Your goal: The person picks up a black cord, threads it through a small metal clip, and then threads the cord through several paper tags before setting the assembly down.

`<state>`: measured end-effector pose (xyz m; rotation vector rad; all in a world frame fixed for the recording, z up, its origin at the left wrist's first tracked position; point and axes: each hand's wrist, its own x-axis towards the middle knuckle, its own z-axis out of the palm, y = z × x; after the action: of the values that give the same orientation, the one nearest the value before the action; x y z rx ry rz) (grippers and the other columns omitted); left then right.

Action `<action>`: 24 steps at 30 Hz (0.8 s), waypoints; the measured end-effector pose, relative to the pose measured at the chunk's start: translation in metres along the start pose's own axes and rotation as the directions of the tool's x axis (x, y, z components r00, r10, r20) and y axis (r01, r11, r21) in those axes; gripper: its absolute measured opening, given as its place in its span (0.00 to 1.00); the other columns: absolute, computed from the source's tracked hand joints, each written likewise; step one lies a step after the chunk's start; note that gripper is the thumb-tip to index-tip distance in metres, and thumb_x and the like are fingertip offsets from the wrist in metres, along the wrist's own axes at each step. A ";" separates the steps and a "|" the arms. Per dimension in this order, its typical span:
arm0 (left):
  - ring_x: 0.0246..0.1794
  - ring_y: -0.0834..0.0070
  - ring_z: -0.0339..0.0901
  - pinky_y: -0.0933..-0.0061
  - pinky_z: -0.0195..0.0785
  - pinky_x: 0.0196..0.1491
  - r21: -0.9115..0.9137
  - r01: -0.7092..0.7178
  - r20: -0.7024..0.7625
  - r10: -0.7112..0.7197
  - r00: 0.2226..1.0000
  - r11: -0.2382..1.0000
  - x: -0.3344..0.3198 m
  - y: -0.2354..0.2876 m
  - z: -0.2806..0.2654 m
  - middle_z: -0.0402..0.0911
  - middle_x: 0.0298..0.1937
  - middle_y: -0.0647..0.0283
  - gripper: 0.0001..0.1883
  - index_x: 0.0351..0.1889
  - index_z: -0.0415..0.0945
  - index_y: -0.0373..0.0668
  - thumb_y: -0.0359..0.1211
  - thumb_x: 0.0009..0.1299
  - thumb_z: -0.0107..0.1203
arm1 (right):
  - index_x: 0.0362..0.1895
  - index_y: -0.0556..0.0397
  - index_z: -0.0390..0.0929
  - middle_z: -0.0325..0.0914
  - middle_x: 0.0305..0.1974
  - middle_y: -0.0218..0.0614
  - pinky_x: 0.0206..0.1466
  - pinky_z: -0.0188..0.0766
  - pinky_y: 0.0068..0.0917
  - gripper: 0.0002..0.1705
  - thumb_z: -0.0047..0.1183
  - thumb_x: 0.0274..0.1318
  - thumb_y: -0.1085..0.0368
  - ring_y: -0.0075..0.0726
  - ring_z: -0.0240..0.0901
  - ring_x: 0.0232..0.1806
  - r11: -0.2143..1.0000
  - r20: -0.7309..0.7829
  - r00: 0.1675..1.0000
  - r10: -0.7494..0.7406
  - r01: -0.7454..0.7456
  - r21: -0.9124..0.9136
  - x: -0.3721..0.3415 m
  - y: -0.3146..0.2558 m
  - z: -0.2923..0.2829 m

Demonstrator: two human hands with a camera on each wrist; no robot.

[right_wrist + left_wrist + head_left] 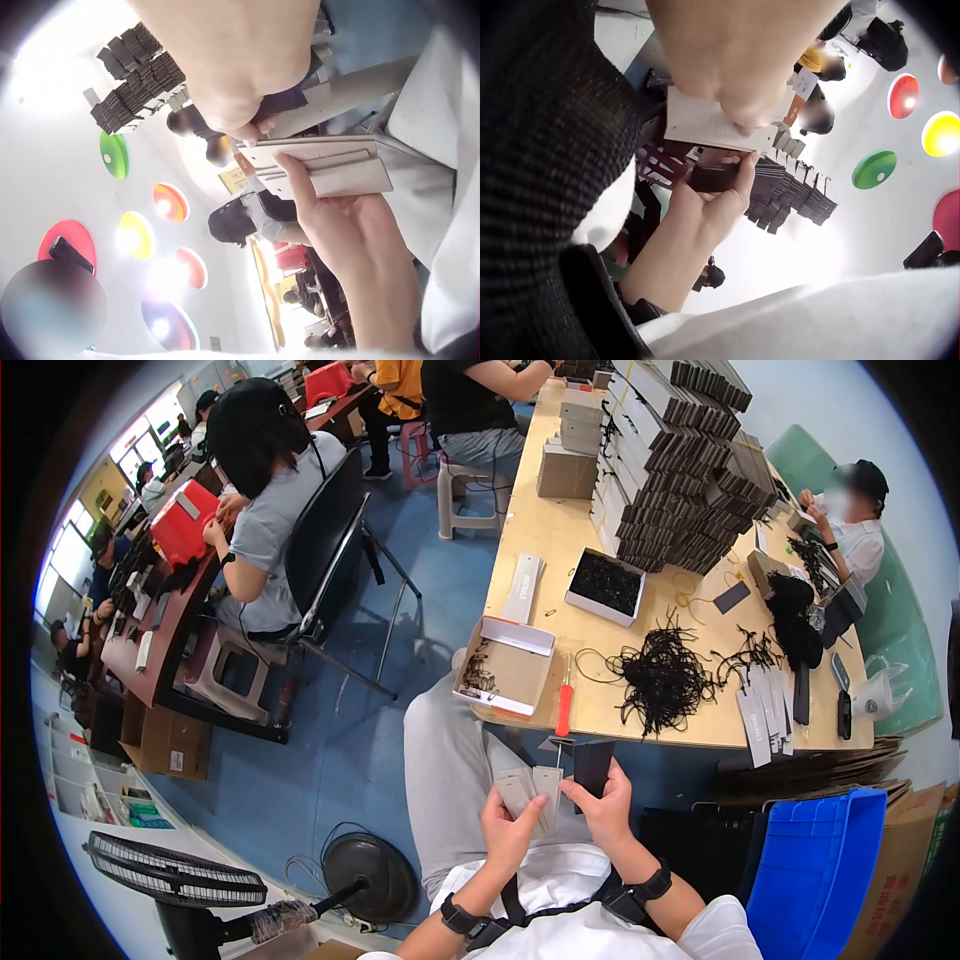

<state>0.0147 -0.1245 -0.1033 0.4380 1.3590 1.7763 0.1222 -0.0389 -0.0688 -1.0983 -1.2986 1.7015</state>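
Above the lap, my left hand (508, 830) grips several pale hang tags (517, 792), fanned out, with the thumb across their faces. In the right wrist view these tags (345, 176) lie in layers between thumb and palm, a small hole near one end. My right hand (608, 812) holds dark tags (593, 764) upright beside them, fingers behind and thumb at the near edge. The left wrist view shows the dark tags (714, 177) as a small stack in the right hand (705, 214). The two hands are close together.
On the table (520, 540) ahead are an open box with small pins (505, 690), a red-handled tool (565, 705), a heap of black cords (665, 675), a box of black cords (607, 588) and tall tag stacks (670, 500). A blue crate (815, 870) stands right, a fan (175, 870) left.
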 end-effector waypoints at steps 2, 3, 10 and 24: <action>0.42 0.80 0.75 0.78 0.68 0.46 0.007 -0.016 -0.035 0.016 0.999 1.000 -0.002 0.000 0.003 0.78 0.42 0.64 0.16 0.46 0.69 0.38 0.27 0.63 0.62 | 0.43 0.55 0.69 0.76 0.32 0.30 0.36 0.69 0.17 0.19 0.63 0.47 0.74 0.19 0.72 0.32 0.996 -0.068 0.994 -0.089 0.089 -0.011 -0.002 0.004 0.005; 0.42 0.80 0.75 0.78 0.68 0.46 0.014 -0.032 -0.071 0.033 0.997 0.999 -0.002 0.000 0.003 0.77 0.42 0.65 0.16 0.46 0.69 0.38 0.27 0.63 0.62 | 0.43 0.55 0.69 0.76 0.32 0.30 0.36 0.69 0.17 0.19 0.63 0.47 0.74 0.19 0.72 0.32 0.996 -0.068 0.994 -0.089 0.089 -0.011 -0.002 0.006 0.004; 0.42 0.79 0.74 0.77 0.68 0.47 0.009 -0.046 -0.116 0.047 0.992 0.999 -0.004 -0.008 -0.002 0.75 0.43 0.65 0.17 0.47 0.67 0.39 0.28 0.63 0.62 | 0.42 0.57 0.68 0.77 0.31 0.33 0.35 0.72 0.21 0.17 0.60 0.48 0.77 0.24 0.74 0.30 0.990 -0.056 0.997 -0.061 0.067 0.125 0.000 0.012 0.004; 0.41 0.80 0.73 0.78 0.68 0.45 0.056 -0.106 -0.105 0.111 0.988 0.993 0.000 -0.009 -0.006 0.75 0.43 0.63 0.17 0.46 0.67 0.38 0.28 0.64 0.62 | 0.42 0.57 0.66 0.77 0.32 0.33 0.32 0.72 0.20 0.14 0.57 0.54 0.76 0.24 0.76 0.28 0.991 -0.039 0.992 -0.119 0.121 0.055 -0.006 0.016 0.003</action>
<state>0.0140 -0.1277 -0.1133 0.4566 1.4820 1.8813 0.1211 -0.0495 -0.0827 -0.9932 -1.2605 1.6127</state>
